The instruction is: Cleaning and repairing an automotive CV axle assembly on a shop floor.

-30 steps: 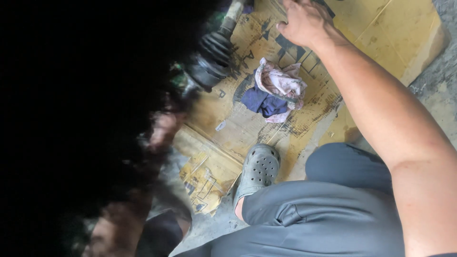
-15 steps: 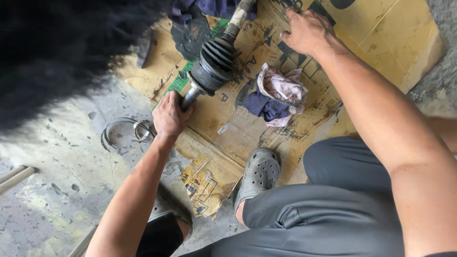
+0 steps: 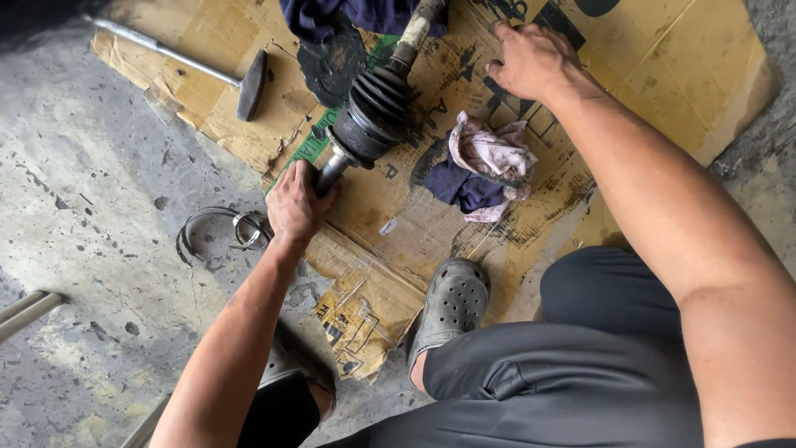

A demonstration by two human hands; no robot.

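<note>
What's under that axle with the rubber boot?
Flattened cardboard lies under the axle, on the concrete floor. The left hand covers its near end; a dark cloth hides its far end.

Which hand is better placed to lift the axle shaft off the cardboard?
Left, probably. The left hand already wraps the shaft's metal end, while the right hand rests on the cardboard, apart from the shaft.

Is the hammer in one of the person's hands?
No, the hammer lies alone on the cardboard, away from both hands.
</note>
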